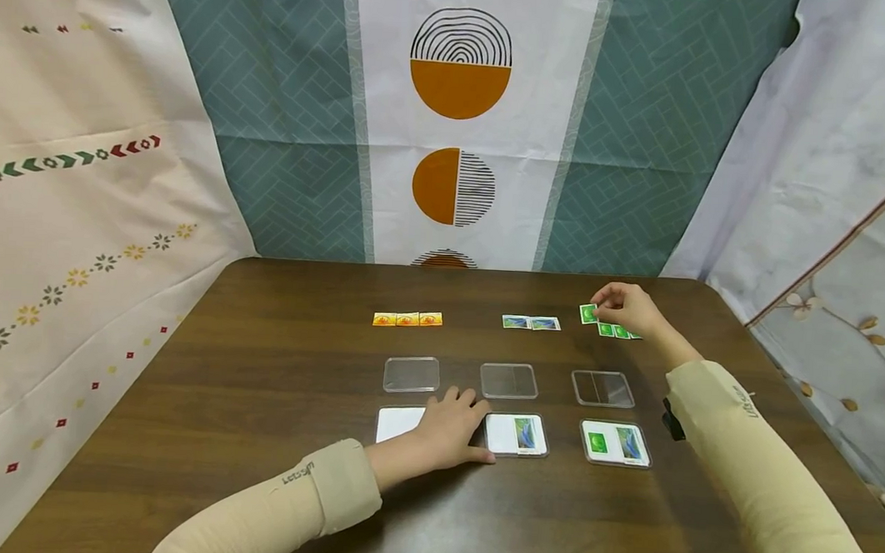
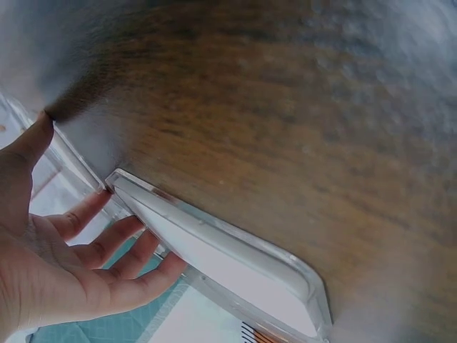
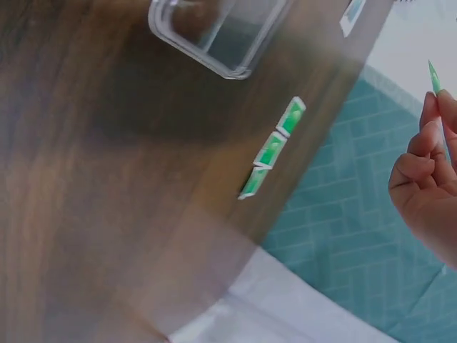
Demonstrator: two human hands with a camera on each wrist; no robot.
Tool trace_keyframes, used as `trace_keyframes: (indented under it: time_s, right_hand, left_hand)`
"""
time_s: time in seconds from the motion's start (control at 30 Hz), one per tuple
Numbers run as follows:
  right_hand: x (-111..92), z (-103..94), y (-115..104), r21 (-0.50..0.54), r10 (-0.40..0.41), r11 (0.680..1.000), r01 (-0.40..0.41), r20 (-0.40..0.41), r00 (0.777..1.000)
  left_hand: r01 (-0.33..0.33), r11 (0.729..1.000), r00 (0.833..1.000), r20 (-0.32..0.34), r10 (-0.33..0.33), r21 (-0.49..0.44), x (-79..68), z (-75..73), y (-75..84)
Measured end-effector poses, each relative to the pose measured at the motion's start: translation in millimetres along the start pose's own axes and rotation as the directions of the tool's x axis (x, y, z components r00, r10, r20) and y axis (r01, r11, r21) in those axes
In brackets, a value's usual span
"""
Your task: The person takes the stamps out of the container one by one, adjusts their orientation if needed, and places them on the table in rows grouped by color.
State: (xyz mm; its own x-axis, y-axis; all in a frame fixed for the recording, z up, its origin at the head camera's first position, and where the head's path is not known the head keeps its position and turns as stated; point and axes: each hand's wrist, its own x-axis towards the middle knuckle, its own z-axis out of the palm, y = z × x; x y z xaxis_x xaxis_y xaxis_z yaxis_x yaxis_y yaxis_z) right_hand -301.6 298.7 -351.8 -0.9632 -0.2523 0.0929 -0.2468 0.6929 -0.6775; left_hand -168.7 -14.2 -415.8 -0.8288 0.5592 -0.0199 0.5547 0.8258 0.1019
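Observation:
My right hand (image 1: 631, 310) is above the far right of the table and pinches a small green stamp-like card (image 1: 588, 314) between thumb and fingertip. In the right wrist view that card is edge-on and lifted off the table. Below the hand lies a row of matching green cards (image 3: 271, 148). My left hand (image 1: 445, 431) rests with spread fingers between two clear cases with white inserts, partly covering the left case (image 1: 397, 423). Its thumb is near the front edge of the middle case (image 1: 505, 434), which bears one blue-green card (image 1: 525, 434).
The right case (image 1: 591, 457) bears one green and one blue-green card. Behind the cases lie three clear plastic covers (image 1: 411, 374). Farther back are three orange cards (image 1: 407, 319) and two blue-green cards (image 1: 531, 323). Fabric hangs around the brown table (image 1: 272, 368).

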Motion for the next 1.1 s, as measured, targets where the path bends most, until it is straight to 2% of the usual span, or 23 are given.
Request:
trace_keyframes:
  time_s: [0.3,0.53,0.7,1.1]
  right_hand:
    - [7,9.8,24,-0.017,0.005,1.0,-0.005,-0.016,1.0]
    - [14,11.9,38,-0.066,0.054,0.996,-0.056,-0.026,0.998]
    - [20,11.9,48,-0.07,0.049,0.996,-0.052,-0.048,0.998]
    - [24,14.0,58,-0.103,0.063,0.993,-0.063,-0.003,0.998]
  left_hand:
    - [0.01,1.0,1.0,-0.002,-0.01,0.007,-0.6,2.0,-0.8]
    - [0.009,1.0,1.0,-0.006,-0.009,0.004,-0.7,0.5,-2.1]
    - [0.009,1.0,1.0,-0.007,-0.009,0.007,-0.2,-2.1,-2.7]
    - [-0.001,1.0,1.0,-0.012,0.001,0.011,0.9,0.4,-0.2]
